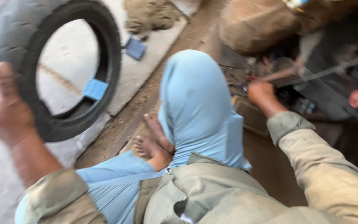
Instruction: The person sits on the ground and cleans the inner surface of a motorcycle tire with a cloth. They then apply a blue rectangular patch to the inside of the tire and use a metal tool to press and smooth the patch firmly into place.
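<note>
My left hand grips a black rubber tyre at its lower left, holding it up off the ground at the far left of the view. My right hand reaches out to the right and is closed around a thin metal rod or tool among dark clutter. I sit with my knee in light blue trousers raised in the middle and bare feet tucked below. The picture is blurred by motion.
A pale concrete slab lies behind the tyre, with two small blue pieces on it. A large brown sack sits at the top right. Dark tools and machine parts crowd the right side. A brown box lies near my knee.
</note>
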